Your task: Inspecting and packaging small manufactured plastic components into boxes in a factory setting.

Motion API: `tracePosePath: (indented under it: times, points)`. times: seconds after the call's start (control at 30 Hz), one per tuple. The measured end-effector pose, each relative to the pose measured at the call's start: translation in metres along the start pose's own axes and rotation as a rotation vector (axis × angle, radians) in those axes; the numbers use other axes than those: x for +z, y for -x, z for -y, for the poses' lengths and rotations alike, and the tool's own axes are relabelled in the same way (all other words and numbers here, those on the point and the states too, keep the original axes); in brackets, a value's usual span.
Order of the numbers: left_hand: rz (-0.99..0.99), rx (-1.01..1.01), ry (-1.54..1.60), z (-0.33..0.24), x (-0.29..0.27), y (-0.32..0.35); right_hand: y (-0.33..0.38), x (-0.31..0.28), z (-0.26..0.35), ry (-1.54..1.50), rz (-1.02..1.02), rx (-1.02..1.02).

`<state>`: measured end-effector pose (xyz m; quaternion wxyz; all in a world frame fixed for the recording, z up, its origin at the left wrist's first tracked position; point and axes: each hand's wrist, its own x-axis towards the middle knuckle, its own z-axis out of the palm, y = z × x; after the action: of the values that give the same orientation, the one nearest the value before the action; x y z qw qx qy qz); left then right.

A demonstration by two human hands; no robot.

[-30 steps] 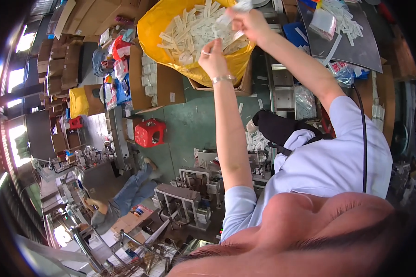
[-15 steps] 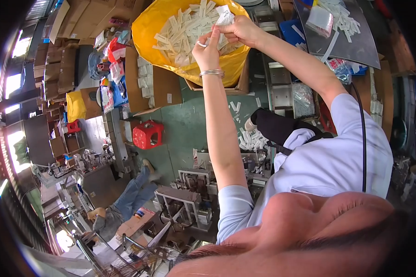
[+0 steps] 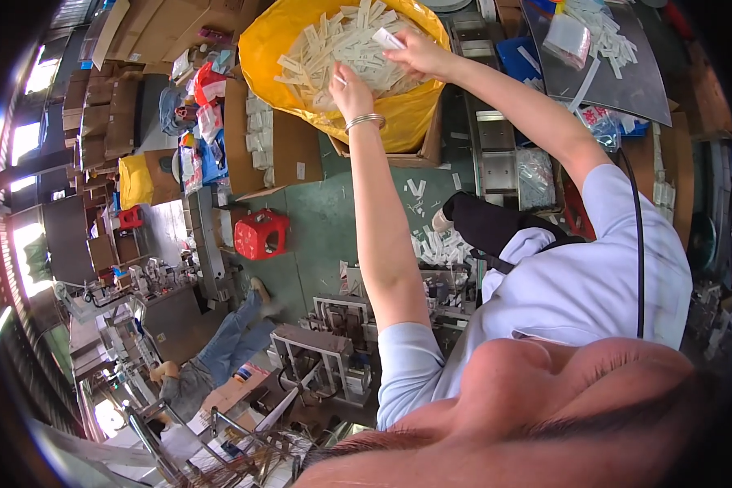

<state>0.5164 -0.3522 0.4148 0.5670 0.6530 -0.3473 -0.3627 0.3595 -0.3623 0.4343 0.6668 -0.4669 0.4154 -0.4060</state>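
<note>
A yellow plastic bag (image 3: 419, 122), sitting in a cardboard box, is heaped with narrow white plastic strips (image 3: 333, 45). Over the bag's right side, my right hand (image 3: 421, 55) pinches a small flat white piece (image 3: 388, 38) between thumb and fingers. My left hand (image 3: 352, 95) hangs above the bag's near part with its fingers curled in; whatever it holds, if anything, is too small to make out. A pale ring shows on one of its fingers, and a metal bangle (image 3: 365, 121) circles the wrist. The two hands are apart.
White strips lie scattered on the green floor (image 3: 301, 220) near a red stool (image 3: 261, 234). To the right stands a dark tabletop (image 3: 626, 89) with more strips and a clear bag. An open carton (image 3: 297, 154) is at left. A person in jeans (image 3: 236, 346) works among machines lower left.
My hands, together around a small white piece before, have separated. The left moved down and left; the right keeps a white piece and has shifted slightly.
</note>
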Motion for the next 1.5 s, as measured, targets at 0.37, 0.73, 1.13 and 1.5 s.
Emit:
tracePosePath:
  times: [0.37, 0.73, 1.13, 1.5]
  points:
    - [0.254, -0.131, 0.36, -0.056, -0.022, 0.052, 0.023, -0.005, 0.036, -0.014, 0.435, 0.149]
    - [0.185, -0.114, 0.53, -0.068, -0.035, 0.062, 0.035, 0.001, 0.061, -0.096, 0.438, 0.213]
    - [0.197, -0.295, 0.544, -0.046, -0.018, 0.145, 0.112, -0.032, -0.017, -0.085, 0.176, 0.135]
    - [-0.197, -0.606, 0.494, 0.133, -0.07, 0.341, 0.26, -0.005, -0.162, -0.005, 0.393, 0.71]
